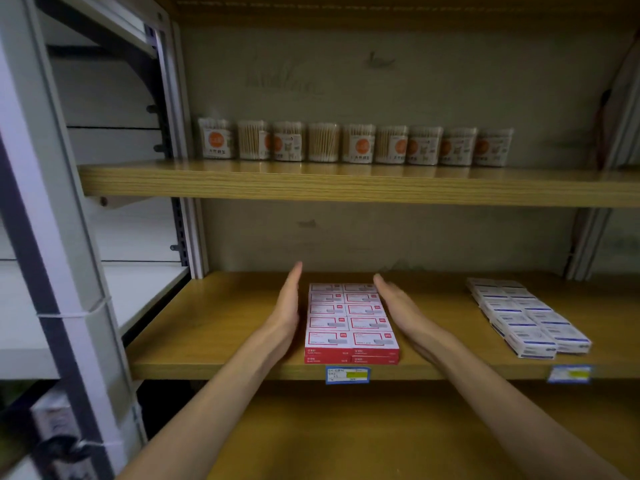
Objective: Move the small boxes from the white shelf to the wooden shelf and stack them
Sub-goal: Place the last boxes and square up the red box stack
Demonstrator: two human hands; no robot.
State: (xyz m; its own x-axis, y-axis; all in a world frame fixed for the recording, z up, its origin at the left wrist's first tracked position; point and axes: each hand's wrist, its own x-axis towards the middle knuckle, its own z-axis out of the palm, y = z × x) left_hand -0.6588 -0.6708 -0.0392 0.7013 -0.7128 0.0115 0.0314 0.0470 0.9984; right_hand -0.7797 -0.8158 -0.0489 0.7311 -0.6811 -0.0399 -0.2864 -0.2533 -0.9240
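Several small red-and-white boxes (351,320) lie in two tidy columns, stacked two layers high, on the middle board of the wooden shelf (214,327). My left hand (287,306) stands flat with straight fingers just left of the block, a narrow gap between palm and boxes. My right hand (398,303) lies flat along the block's right side, fingers straight, touching or nearly touching it. Neither hand holds anything. The white shelf (138,289) is at the left, and its visible board carries no boxes.
A second block of small blue-and-white boxes (526,317) sits at the right of the same board. A row of clear cotton-swab tubs (356,143) lines the board above. Price labels (347,374) hang on the front edge. A grey upright post (59,237) stands at the left.
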